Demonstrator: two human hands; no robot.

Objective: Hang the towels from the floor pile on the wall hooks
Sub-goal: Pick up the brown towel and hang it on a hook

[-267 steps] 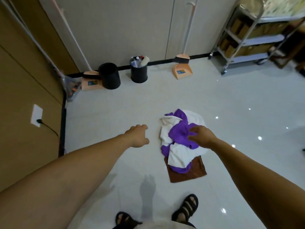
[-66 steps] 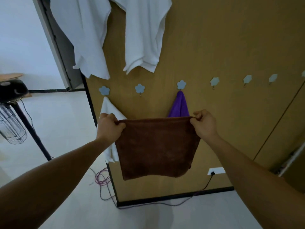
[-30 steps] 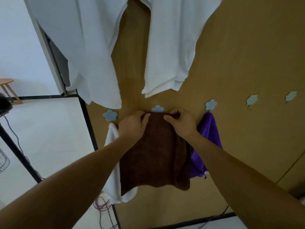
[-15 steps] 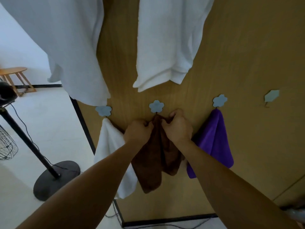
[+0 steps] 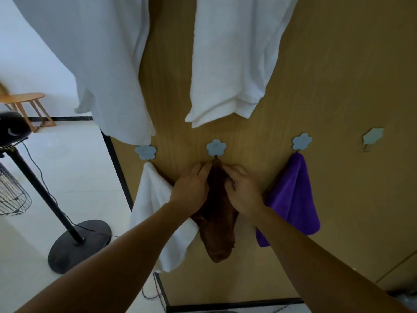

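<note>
Now the brown towel [image 5: 220,224], spread wide a moment ago, hangs bunched from the middle hook [image 5: 216,148]. My left hand [image 5: 191,188] and right hand [image 5: 244,194] each hold its upper folds in a closed grip; release should follow.

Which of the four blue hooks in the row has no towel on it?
The hook farthest right: it is bare. The other three carry a white towel, a brown towel and a purple towel.

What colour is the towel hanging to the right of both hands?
The towel is purple; the head view shows it best.
</note>
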